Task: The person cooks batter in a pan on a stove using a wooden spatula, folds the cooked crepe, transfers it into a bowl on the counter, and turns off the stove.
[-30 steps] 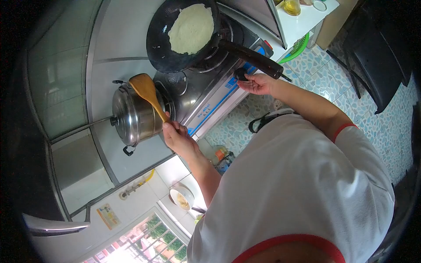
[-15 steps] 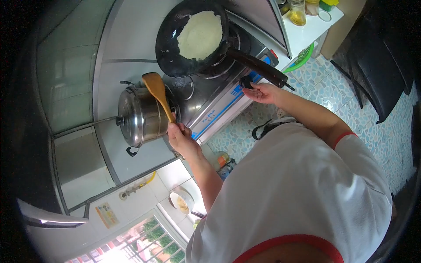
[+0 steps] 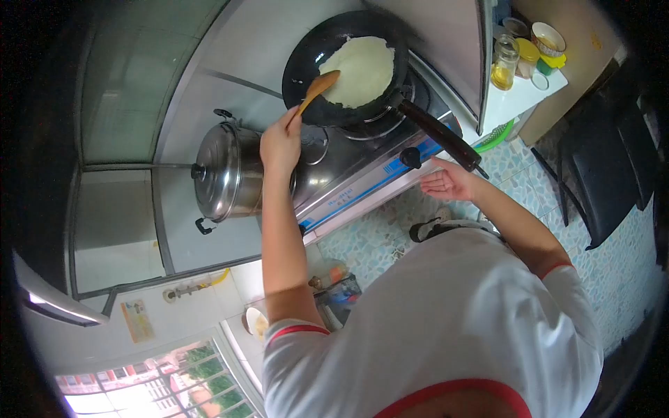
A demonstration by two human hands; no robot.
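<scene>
A wooden spatula (image 3: 322,86) is gripped by its handle in my left hand (image 3: 282,144). Its blade reaches over the edge of a thin pale pancake (image 3: 364,70) lying flat in a black wok (image 3: 306,58); whether they touch I cannot tell. My right hand (image 3: 449,181) holds nothing, its fingers stretched out and palm partly showing. It is just below the black stove knob (image 3: 410,158), apart from it. The wok's long dark handle (image 3: 446,138) passes above that hand. Beneath the wok is the gas stove (image 3: 352,182).
A lidded steel pot (image 3: 226,171) stands left of the wok. Jars, including a glass jar of yellow liquid (image 3: 503,66), and a bowl (image 3: 548,40) sit on a white surface at upper right. A green basket (image 3: 496,137) is under it. A black chair (image 3: 603,164) stands at right.
My left hand has moved up from beside the pot, bringing the spatula over the wok. My right hand has let go of the stove knob and drawn slightly away. The view has shifted.
</scene>
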